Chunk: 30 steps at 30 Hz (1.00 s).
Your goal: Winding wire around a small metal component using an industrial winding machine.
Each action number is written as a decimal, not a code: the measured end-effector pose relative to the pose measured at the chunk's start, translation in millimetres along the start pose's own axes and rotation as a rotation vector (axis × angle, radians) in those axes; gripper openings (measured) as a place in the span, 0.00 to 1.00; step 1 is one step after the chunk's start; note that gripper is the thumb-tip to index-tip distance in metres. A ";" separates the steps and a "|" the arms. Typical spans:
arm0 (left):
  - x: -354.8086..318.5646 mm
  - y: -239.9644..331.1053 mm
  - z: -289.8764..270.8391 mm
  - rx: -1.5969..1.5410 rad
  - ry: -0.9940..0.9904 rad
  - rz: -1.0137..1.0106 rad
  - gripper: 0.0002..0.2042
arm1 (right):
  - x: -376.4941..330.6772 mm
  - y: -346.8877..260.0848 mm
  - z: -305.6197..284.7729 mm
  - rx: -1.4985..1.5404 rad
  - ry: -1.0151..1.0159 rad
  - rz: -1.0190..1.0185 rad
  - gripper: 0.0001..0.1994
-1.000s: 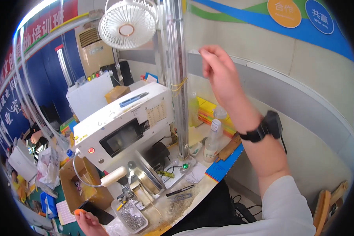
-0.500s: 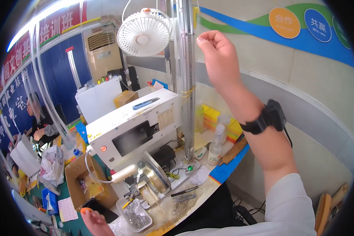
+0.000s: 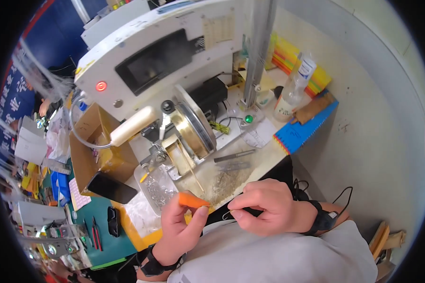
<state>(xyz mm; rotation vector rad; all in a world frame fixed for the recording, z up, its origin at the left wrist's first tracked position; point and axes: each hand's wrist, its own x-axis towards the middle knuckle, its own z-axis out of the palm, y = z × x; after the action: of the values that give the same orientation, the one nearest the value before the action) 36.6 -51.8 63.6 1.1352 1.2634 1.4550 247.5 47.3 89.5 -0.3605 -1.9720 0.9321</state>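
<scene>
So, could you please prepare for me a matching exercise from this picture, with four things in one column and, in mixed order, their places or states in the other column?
Column one
1. Orange finger cover
2. Thin bent piece
3. Red-handled pliers
4. Upper round button on the white machine

Column two
A. Lying on the green mat
B. Lit red
C. At the fingertips of the right hand
D. Worn on a finger of the left hand

Right pairs: 1-D, 2-C, 3-A, 4-B

Both hands (image 3: 182, 224) (image 3: 264, 207) near each other, each in a pinching pose
</scene>
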 end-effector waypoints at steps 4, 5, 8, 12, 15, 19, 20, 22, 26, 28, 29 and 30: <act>6.4 -7.6 13.9 0.097 -0.074 0.063 0.03 | -12.8 11.2 -1.4 0.015 0.050 0.032 0.09; 7.1 -8.8 17.0 0.100 -0.084 0.068 0.03 | -14.5 12.0 -3.1 -0.007 0.064 0.035 0.09; 7.8 -6.4 27.9 0.095 -0.105 0.072 0.03 | -19.4 14.5 -4.9 -0.054 0.084 0.032 0.08; 7.5 -9.6 33.2 0.156 -0.163 0.092 0.03 | -27.4 18.2 -5.2 -0.115 0.113 0.012 0.08; 7.6 -9.9 36.2 0.157 -0.169 0.060 0.03 | -30.8 21.7 -5.9 -0.136 0.124 0.003 0.08; 11.4 -9.7 43.2 0.129 -0.198 0.014 0.02 | -30.7 26.5 -10.4 -0.200 0.160 -0.047 0.10; 12.8 -8.9 45.7 0.091 -0.206 0.004 0.03 | -30.7 26.7 -13.2 -0.265 0.156 -0.091 0.10; 16.3 -5.5 48.2 0.053 -0.217 -0.008 0.04 | -31.7 26.9 -19.2 -0.329 0.154 -0.132 0.11; 25.5 2.7 40.9 0.184 -0.316 0.038 0.06 | -37.7 28.2 -28.9 -0.531 0.098 -0.257 0.14; 29.0 7.0 42.0 0.314 -0.352 0.073 0.06 | -39.1 29.6 -28.7 -0.573 0.081 -0.279 0.14; 30.5 12.3 45.2 0.426 -0.347 0.121 0.06 | -39.0 30.8 -27.0 -0.586 0.114 -0.309 0.12; 31.1 15.7 47.2 0.537 -0.340 0.169 0.06 | -39.3 31.4 -26.1 -0.599 0.147 -0.339 0.10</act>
<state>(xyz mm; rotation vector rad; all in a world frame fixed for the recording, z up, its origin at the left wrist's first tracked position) 75.8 -13.8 85.2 1.7979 1.3712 0.9930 287.5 58.3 50.9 -0.3952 -2.0585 0.0849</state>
